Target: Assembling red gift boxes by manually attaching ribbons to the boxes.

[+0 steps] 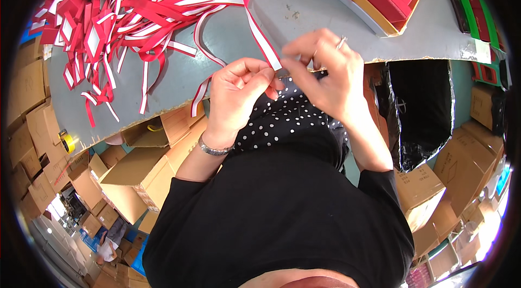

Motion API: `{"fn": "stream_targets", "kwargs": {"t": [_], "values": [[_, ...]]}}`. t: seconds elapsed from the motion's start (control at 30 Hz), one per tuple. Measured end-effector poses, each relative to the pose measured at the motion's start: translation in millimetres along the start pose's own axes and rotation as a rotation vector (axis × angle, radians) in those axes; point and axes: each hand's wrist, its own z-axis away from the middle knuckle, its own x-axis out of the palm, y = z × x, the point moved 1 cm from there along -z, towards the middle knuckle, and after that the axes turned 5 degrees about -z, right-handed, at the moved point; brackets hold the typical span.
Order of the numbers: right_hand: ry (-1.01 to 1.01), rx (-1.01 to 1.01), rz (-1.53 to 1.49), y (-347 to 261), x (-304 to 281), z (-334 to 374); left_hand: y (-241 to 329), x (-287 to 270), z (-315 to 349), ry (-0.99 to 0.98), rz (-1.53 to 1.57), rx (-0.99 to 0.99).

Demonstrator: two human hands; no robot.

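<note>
My left hand (236, 90) pinches the near end of a red ribbon with a white strip along it (259, 35). From my fingers the ribbon runs up and away over the grey table. Close by on the right is my right hand (334, 71), thumb and forefinger a little apart beside the ribbon's end. Its fingertips are blurred, and I see nothing between them. A large tangled pile of red ribbons with white strips (144, 22) covers the far left of the table, some ends trailing toward the near edge.
An open cardboard tray (388, 32) of red folded pieces stands at the far right of the grey table (320, 14). A yellow tape roll (67, 141) sits at the left edge. Cardboard boxes (135, 174) and a black-lined bin (420, 109) flank me below. A person (107, 249) is in the background.
</note>
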Motion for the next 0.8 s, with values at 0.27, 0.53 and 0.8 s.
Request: {"fn": "stream_targets", "kwargs": {"t": [0.27, 0.53, 0.8], "values": [[-0.035, -0.273, 0.297, -5.2, -7.5, 18.6, 7.5, 20.9, 2.3, 0.068, -0.32, 0.169], [-0.015, -0.18, 0.336, -10.1, -3.7, 24.3, 14.1, 26.4, 1.0, 0.158, -0.861, 0.581], [-0.097, 0.44, -0.297, 1.0, -57.6, 26.6, 24.6, 9.3, 8.5, -0.512, 0.215, 0.056]]}}
